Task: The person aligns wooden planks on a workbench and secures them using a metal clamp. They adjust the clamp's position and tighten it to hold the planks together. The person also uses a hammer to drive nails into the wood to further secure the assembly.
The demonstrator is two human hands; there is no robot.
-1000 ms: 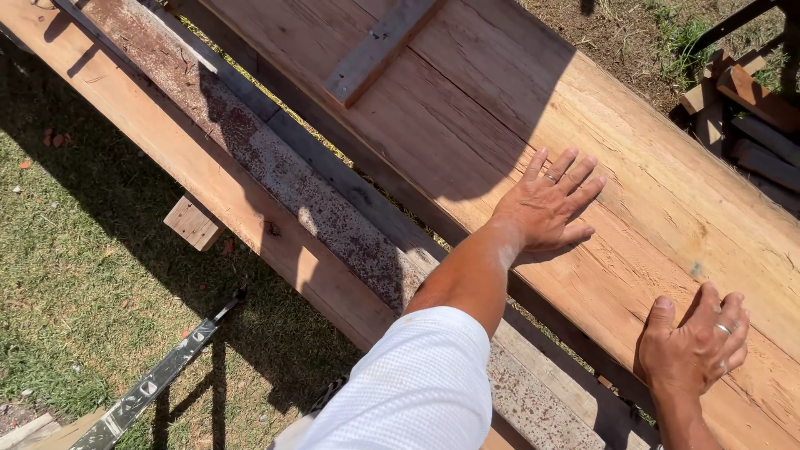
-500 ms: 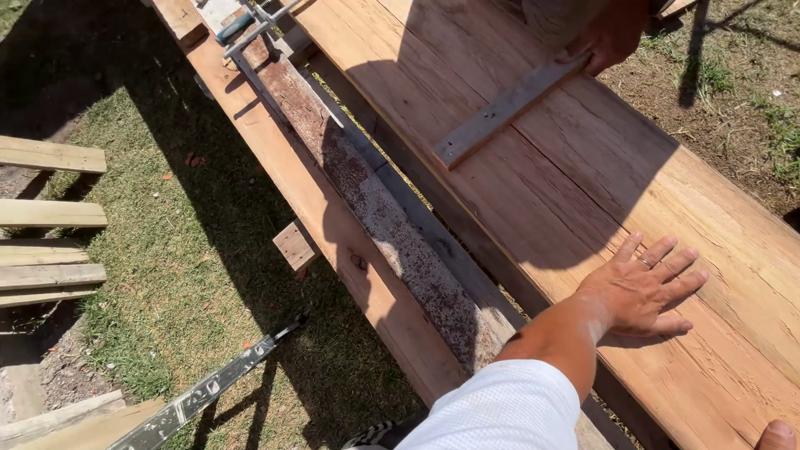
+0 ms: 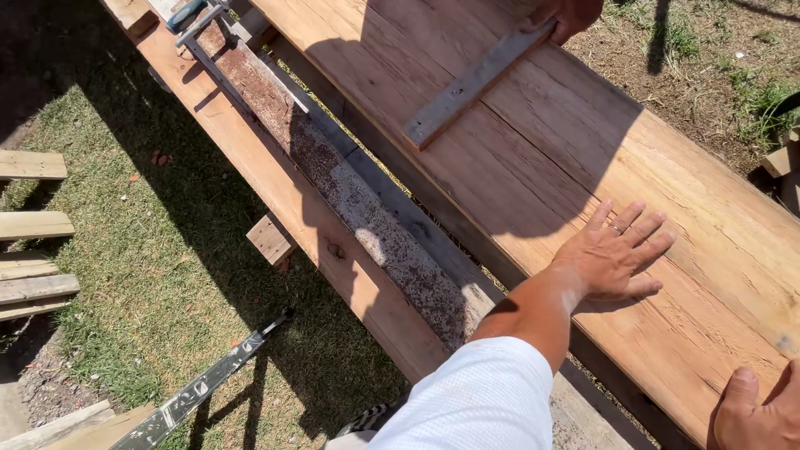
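My left hand [image 3: 612, 254] lies flat, palm down and fingers spread, on a wide reddish timber plank [image 3: 533, 158]; a ring shows on one finger. A white sleeve [image 3: 475, 400] covers that upper arm. At the bottom right corner, my right hand [image 3: 754, 412] rests on the same plank near its edge, thumb apart, partly cut off by the frame. Neither hand holds anything. A grey wooden batten [image 3: 467, 87] lies slantwise across the plank further up, and another person's hand [image 3: 571, 15] grips its far end.
Beside the plank runs a rusty steel beam [image 3: 367, 208] on a narrower board [image 3: 275, 179], with a clamp [image 3: 196, 21] at the top. Grass lies below on the left, with stacked boards [image 3: 33, 250] and a metal ladder rail [image 3: 200, 387].
The view has swung up along the plank. My left hand stays flat on it. My right hand, out of frame half a second ago, shows again at the corner. The other person's hand on the batten shows more fully.
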